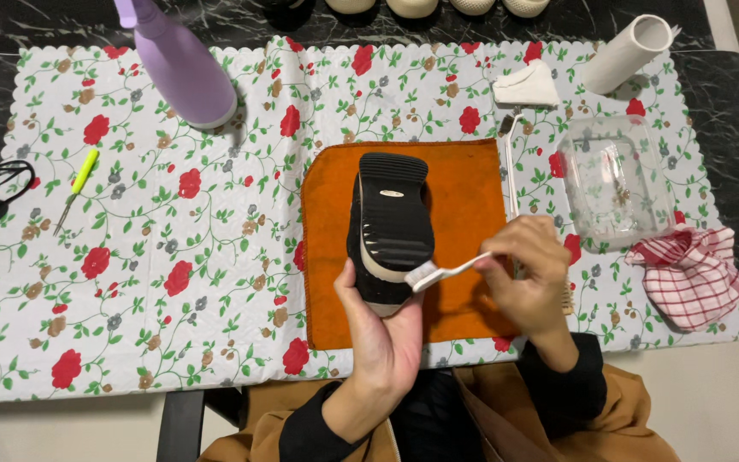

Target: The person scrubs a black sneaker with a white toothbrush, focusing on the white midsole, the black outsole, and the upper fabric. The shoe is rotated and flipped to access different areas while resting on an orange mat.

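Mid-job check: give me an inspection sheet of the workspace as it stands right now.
Surface: floral mat on dark marble table.
Job's things: black shoe, sole up, over orange cloth; white brush at its sole edge.
Clutter: purple bottle, clear container, checked cloth, paper roll, green-handled tool.
Hands: left hand holds shoe; right hand holds brush.
Cables: nothing seen.
Surroundings: pale floor.

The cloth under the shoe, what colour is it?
Plain orange cloth, seen in the head view, lying on a floral table cover.
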